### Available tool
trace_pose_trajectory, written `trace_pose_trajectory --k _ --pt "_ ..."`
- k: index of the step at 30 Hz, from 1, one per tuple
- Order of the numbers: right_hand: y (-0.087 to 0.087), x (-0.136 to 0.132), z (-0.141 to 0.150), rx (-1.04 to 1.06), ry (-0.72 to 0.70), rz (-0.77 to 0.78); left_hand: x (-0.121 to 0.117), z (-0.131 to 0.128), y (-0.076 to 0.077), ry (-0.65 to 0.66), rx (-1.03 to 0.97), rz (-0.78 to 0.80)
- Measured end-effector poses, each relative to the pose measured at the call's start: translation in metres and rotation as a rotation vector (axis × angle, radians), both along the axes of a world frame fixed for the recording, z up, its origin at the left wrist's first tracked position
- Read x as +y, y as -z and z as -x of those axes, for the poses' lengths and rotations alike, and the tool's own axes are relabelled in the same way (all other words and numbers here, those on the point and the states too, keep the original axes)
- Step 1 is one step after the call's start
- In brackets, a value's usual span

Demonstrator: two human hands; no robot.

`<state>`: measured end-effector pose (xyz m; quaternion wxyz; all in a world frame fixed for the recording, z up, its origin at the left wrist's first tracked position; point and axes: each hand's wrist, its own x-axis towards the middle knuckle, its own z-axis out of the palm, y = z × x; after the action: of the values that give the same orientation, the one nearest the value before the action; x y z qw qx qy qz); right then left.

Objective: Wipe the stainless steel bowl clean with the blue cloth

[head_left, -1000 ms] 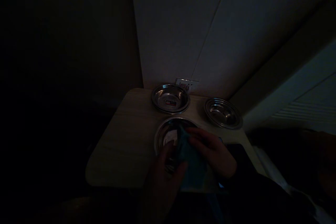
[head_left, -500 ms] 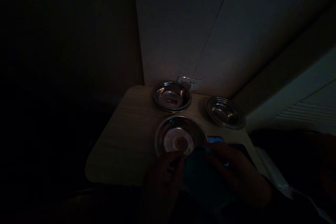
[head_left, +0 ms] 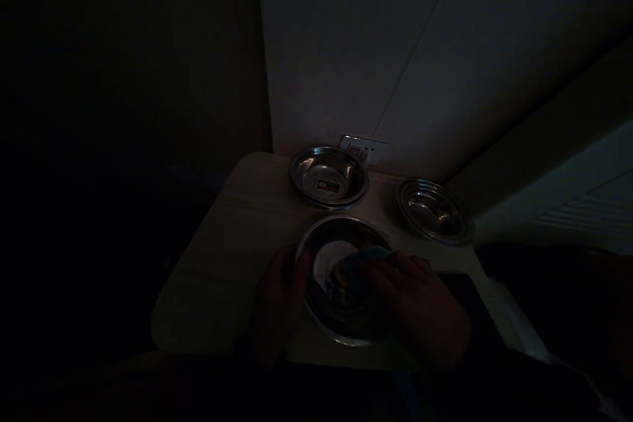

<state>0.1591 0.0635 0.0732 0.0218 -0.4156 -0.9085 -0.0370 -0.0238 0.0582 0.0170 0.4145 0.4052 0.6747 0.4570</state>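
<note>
The left hand (head_left: pixel 279 297) had its fingers, as far as the dark showed, closed on the left rim of the bowl (head_left: pixel 346 328). The right hand (head_left: pixel 420 306) had curled fingers bunched over a blue cloth (head_left: pixel 372 254) inside that bowl, between both hands on the bench (head_left: pixel 212 277). A labelled bowl (head_left: pixel 321 178) sat just beyond the fingers.
</note>
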Motion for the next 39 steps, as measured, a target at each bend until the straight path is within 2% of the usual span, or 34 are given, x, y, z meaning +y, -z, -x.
trace_pose_trajectory --k 5,10,15,19,26,30,33,36,39 --pt "0.024 0.001 0.018 -0.039 0.048 0.165 0.001 -0.003 0.011 0.011 -0.005 0.003" --pt "0.031 0.008 0.023 -0.108 0.007 0.338 0.001 -0.005 0.012 0.03 -0.032 0.008" --pt "0.032 0.026 0.033 -0.138 -0.009 0.313 0.0 -0.004 0.011 0.064 -0.06 0.019" --pt "0.033 0.036 0.04 -0.156 0.023 0.272 -0.002 -0.007 0.011 0.028 -0.03 0.001" --pt "0.023 0.023 0.037 -0.221 -0.064 0.399 -0.004 -0.016 0.01 -0.062 0.04 0.021" --pt "0.03 0.021 0.038 -0.185 0.006 0.292 -0.007 -0.014 0.011 0.003 0.063 0.012" --pt "0.037 0.03 0.044 -0.176 0.068 0.219 -0.01 -0.015 0.011 -0.013 0.051 0.022" --pt "0.037 0.036 0.047 -0.162 0.058 0.226 -0.012 -0.02 0.013 -0.08 0.035 0.028" --pt "0.029 0.033 0.044 -0.157 -0.004 0.303 -0.011 -0.025 0.014 -0.137 0.066 0.048"
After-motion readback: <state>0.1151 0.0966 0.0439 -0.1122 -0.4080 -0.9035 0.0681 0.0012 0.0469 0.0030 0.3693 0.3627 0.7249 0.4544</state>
